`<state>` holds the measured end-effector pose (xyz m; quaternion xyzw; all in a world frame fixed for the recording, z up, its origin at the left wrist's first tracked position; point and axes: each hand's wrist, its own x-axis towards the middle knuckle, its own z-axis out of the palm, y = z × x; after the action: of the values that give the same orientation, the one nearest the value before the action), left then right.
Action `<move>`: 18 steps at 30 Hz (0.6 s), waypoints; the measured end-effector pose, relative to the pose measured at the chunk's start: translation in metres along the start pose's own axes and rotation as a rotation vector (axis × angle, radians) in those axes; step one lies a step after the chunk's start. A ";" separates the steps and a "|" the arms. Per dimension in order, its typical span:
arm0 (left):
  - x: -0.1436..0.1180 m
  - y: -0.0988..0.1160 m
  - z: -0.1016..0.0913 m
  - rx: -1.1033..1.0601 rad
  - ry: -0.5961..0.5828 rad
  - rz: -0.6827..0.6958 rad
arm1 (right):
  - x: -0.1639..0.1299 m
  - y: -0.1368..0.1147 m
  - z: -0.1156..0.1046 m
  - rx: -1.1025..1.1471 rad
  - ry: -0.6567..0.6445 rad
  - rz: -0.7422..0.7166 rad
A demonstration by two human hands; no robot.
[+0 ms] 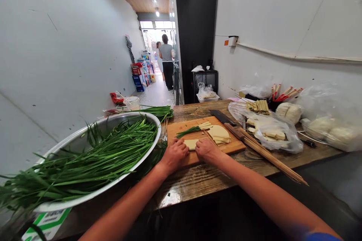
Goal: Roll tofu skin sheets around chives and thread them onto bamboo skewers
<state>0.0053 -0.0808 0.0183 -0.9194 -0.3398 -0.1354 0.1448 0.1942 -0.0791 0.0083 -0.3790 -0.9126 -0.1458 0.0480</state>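
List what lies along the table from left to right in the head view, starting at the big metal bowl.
Metal bowl of green chives → left hand → pale sheet piece held between both hands → right hand → bundle of bamboo skewers → plastic bags of pale food.

Both hands' fingertips hide the tofu sheet's point(191, 144) rolled ends.

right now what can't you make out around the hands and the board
- Head view: most of the tofu sheet lies under the left hand and right hand; fingertips curl out of sight.
- Bags at right: contents blurred by plastic.
- Chive basin: near end cut off by the left edge.
- Person in the corridor: too small.
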 end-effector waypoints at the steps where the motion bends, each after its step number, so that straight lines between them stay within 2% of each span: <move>1: 0.000 -0.001 -0.001 0.000 0.002 -0.007 | 0.000 0.000 -0.001 0.003 0.002 -0.008; 5: 0.001 -0.005 -0.004 -0.049 -0.019 -0.062 | -0.004 0.002 -0.002 0.025 0.036 -0.013; 9: 0.001 -0.006 -0.002 -0.159 -0.041 -0.095 | -0.008 0.002 -0.002 0.074 0.098 0.051; 13: 0.001 -0.006 0.000 -0.210 -0.021 -0.134 | -0.010 0.003 -0.003 0.129 0.108 0.109; 18: 0.000 -0.009 0.005 -0.281 0.003 -0.186 | -0.009 0.006 0.000 0.183 0.184 0.145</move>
<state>0.0003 -0.0723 0.0150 -0.8950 -0.4007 -0.1958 0.0020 0.2048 -0.0816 0.0078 -0.4228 -0.8841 -0.0924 0.1762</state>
